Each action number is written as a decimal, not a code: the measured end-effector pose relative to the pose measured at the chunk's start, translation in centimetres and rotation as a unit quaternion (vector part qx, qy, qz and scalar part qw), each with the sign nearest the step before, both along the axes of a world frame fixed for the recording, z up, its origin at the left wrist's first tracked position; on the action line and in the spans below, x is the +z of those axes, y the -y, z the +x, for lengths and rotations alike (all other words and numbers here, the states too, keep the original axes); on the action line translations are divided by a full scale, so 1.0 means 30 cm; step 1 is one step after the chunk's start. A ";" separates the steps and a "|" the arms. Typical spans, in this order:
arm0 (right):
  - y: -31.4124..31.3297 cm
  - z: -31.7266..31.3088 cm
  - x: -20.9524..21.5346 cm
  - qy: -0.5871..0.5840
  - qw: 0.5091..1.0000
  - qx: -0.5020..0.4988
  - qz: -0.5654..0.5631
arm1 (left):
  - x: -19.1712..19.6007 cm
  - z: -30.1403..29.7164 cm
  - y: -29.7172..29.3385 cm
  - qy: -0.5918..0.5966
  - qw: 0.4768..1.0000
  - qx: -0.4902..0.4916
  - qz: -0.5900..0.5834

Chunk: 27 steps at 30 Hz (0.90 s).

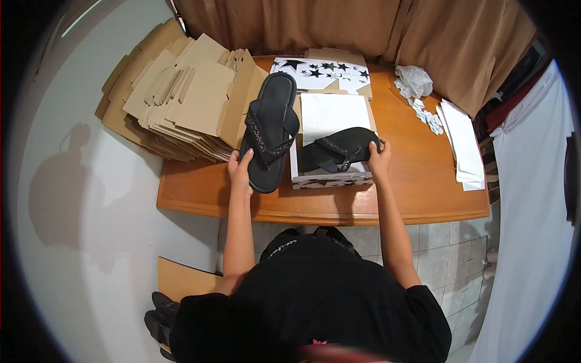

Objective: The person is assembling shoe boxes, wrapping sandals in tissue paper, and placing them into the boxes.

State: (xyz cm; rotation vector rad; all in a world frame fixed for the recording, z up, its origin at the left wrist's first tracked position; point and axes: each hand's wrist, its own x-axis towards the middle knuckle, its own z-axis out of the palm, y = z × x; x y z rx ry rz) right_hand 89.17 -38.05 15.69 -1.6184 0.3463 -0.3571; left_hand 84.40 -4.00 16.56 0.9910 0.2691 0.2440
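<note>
The person stands at a wooden worktop [411,181], both forearms reaching forward over its near edge. The left hand [240,172] has its grip closed around the heel end of a black flip-flop sandal [269,130], thumb on top of the sole, fingers curled beneath; the sandal points away from the person, its toe end lifted toward the stack of flat cardboard [181,97] that leans at the left end of the worktop. Its straps carry a thin beaded pattern.

The right hand [379,158] pinches the end of the second black sandal [339,151], which lies crosswise inside an open white shoebox [330,180], on the white paper lining [333,115]. The grip there is pressed onto the sandal's edge, fingers over the top, thumb hidden behind. The box sits near the front edge of the worktop, right between the two hands, and its outer wall shows a dark star print.

Behind the box lies a box lid with black stars [321,71]. To the right, well apart from the hands, are crumpled white tissue [414,80] and a stack of white paper sheets [463,142]. A brown curtain [339,24] hangs behind. On the floor by the person's left side sit more dark sandals [160,317]
</note>
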 end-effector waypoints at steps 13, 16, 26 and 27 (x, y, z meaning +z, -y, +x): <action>0.101 0.056 -0.127 -0.049 0.933 0.113 -0.338 | -0.107 0.078 0.125 -0.037 0.995 -0.079 -0.040; 0.057 0.042 -0.022 -0.221 0.837 0.190 -0.462 | -0.104 0.084 0.134 -0.033 0.995 -0.085 -0.044; 0.039 0.118 0.065 -0.011 0.951 0.212 -0.226 | -0.004 0.154 0.136 -0.022 0.987 -0.161 0.021; 0.033 0.127 0.091 -0.025 0.972 0.206 -0.110 | 0.011 0.167 0.128 -0.024 0.978 -0.205 0.040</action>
